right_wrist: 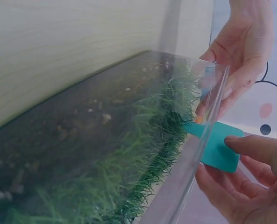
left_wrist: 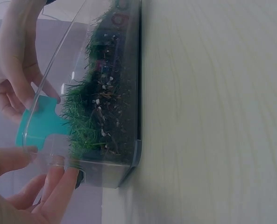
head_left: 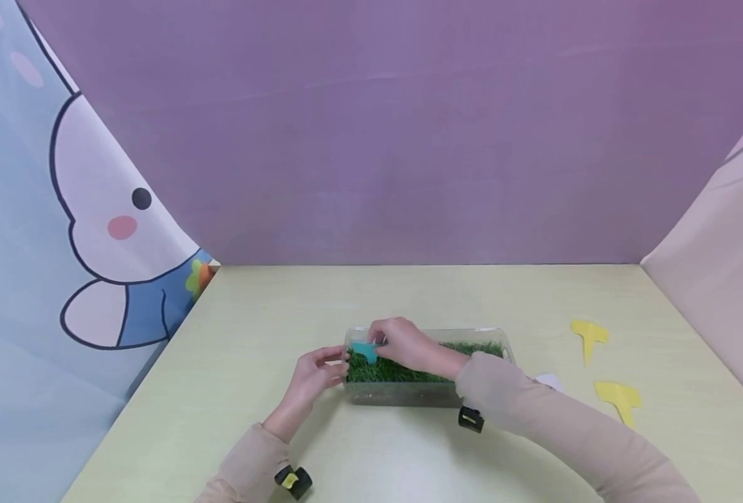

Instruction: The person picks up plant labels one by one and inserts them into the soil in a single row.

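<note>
In the head view my right hand (head_left: 405,346) pinches a teal T-shaped plant label (head_left: 365,351) near the left end of a clear plastic planter box (head_left: 402,396). The label's broad head is between thumb and fingers, seen closely in the right wrist view. Its narrow stem (right_wrist: 193,128) points down into the green grass (right_wrist: 143,135), where the tip is hidden. With its fingers fairly straight, my left hand (head_left: 311,381) touches the planter's left end wall. Dark soil with white specks (left_wrist: 110,93) shows through the box's side under the grass.
Two yellow T-shaped plant labels (head_left: 589,334) (head_left: 619,397) lie on the pale wooden table (head_left: 270,300) right of the planter. A white piece (head_left: 549,381) peeks out beyond the right sleeve. A purple cloth backdrop (head_left: 409,140) closes off the table's far side.
</note>
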A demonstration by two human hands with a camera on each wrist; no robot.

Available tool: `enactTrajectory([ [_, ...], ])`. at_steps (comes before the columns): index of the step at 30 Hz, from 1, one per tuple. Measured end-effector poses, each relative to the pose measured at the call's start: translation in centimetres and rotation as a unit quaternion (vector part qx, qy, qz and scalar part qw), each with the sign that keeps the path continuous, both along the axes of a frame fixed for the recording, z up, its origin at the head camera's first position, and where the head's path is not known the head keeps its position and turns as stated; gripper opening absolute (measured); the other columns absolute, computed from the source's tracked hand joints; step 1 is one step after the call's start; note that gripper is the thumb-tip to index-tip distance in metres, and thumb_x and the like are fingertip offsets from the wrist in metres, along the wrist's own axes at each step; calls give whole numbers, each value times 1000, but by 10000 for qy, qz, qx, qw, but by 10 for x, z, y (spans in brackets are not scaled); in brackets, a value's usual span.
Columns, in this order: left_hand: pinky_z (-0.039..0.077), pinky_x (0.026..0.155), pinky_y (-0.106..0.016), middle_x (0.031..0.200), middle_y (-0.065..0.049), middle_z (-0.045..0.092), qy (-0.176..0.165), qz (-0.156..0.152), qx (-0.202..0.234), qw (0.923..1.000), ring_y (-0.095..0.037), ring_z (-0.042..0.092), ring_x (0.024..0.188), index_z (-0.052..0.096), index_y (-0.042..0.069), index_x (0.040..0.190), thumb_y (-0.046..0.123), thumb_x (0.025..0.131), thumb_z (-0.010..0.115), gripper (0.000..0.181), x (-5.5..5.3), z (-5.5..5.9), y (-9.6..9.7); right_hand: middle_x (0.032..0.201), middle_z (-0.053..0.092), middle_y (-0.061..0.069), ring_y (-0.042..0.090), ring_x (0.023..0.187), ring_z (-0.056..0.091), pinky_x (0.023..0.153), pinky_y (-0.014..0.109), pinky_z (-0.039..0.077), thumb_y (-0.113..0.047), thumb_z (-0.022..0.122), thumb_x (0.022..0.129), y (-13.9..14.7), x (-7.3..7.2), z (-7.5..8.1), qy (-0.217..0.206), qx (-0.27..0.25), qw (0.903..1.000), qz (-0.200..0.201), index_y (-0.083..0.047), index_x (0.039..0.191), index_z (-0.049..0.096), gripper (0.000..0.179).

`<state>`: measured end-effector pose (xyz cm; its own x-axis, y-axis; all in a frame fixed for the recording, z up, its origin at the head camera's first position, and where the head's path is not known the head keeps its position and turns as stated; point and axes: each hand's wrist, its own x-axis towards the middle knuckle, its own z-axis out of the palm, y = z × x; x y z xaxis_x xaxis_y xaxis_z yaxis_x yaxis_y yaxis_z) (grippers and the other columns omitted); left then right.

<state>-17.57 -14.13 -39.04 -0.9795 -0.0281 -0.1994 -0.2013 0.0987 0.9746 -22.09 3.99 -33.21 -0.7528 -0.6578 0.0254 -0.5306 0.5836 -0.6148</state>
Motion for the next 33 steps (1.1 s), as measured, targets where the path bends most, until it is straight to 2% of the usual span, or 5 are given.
enactTrajectory([
  [9, 53, 77, -36, 107, -21, 57, -12, 7, -9, 10000, -21, 60, 84, 50, -9, 116, -1, 80, 56, 38, 0, 0, 1, 96, 60, 5, 17, 86, 56, 72, 26, 50, -5, 60, 81, 7, 2, 9, 150, 215, 9997, -30, -4, 107, 59, 26],
  [14, 53, 77, -36, 108, -21, 57, -34, 17, -18, 10000, -21, 60, 83, 51, -8, 116, -1, 80, 56, 37, 0, 1, 1, 97, 60, 6, 18, 87, 56, 74, 27, 50, -6, 61, 81, 13, 4, 16, 323, 220, 9992, 74, -3, 107, 59, 26],
  [33, 53, 77, -35, 108, -21, 57, -32, 54, -1, 10000, -21, 60, 84, 51, -8, 116, -2, 80, 56, 37, -1, 2, 4, 102, 59, 6, 18, 90, 55, 74, 28, 49, -10, 61, 83, 50, 10, 30, 404, 223, 9989, -31, -5, 107, 59, 25],
])
